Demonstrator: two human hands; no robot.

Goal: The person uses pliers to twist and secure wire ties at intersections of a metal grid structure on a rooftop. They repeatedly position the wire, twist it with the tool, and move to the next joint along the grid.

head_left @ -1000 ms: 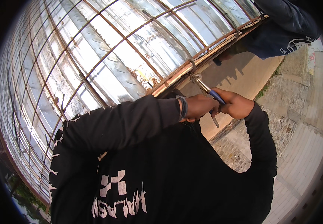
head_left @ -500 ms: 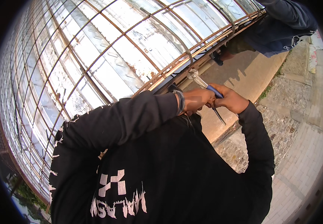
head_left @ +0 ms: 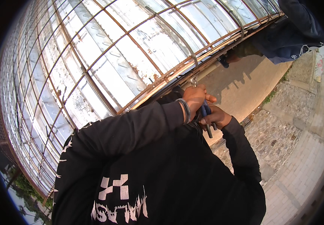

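Slip-joint pliers (head_left: pixel 206 110) with blue grips are between my two hands, their metal jaws up against the steel bars at the edge of the mesh. My left hand (head_left: pixel 195 98) is closed round the middle of the pliers, just below the jaws, and hides that part. Lower down, my right hand (head_left: pixel 215 117) is wrapped round the handles, whose dark ends stick out below it. Whether the jaws grip a wire or a bar is too small to tell. The rebar mesh (head_left: pixel 126 33) of rusty crossing rods lies over shiny metal sheeting (head_left: pixel 109 75).
Another person (head_left: pixel 293 35) in dark clothes stands at the far right by the sheeting's edge. Below that edge runs a tan ledge (head_left: pixel 240 90), with rough stone ground (head_left: pixel 278 116) and light paving (head_left: pixel 308 165) beyond. Greenery (head_left: pixel 27 187) shows at lower left.
My left hand has moved up the pliers toward the jaws. My right hand has come down and left, and the pliers now stand more upright. The view has shifted slightly.
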